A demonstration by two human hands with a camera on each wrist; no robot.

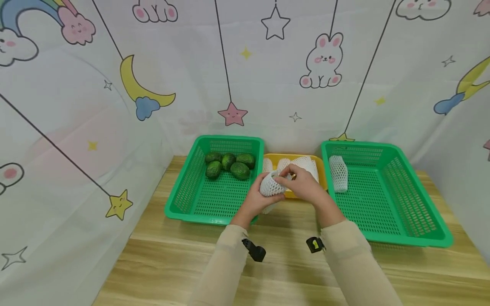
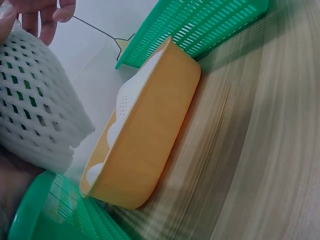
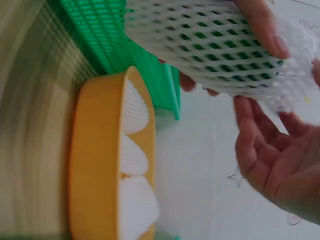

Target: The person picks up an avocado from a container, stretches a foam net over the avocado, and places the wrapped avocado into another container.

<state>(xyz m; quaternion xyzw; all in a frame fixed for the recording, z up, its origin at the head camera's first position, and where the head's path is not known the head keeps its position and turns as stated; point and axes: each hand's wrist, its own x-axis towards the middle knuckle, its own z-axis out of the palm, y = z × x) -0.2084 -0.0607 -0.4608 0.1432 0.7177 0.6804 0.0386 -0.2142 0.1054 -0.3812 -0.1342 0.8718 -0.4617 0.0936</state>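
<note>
A white foam net sleeve [image 1: 271, 186] lies in the left hand [image 1: 255, 201], which grips it around its side. Dark green shows through the mesh of the sleeve [image 3: 220, 50] in the right wrist view, with an avocado inside. Fingers of the right hand [image 1: 304, 185] pinch the loose upper end of the netting; in the right wrist view the right hand [image 3: 282, 160] has its fingertips at that end. Both hands are held above the table, in front of a yellow bin [image 1: 323, 180] with more white foam sleeves [image 3: 137, 205].
To the left stands a green basket [image 1: 176, 199] with several bare avocados [image 1: 240, 170] toward its back. A second green basket [image 1: 425, 204], at right, contains one white-sleeved item [image 1: 338, 174] along its left wall. Behind the wooden table [image 1: 283, 255] hangs a printed cloth [image 1: 191, 51].
</note>
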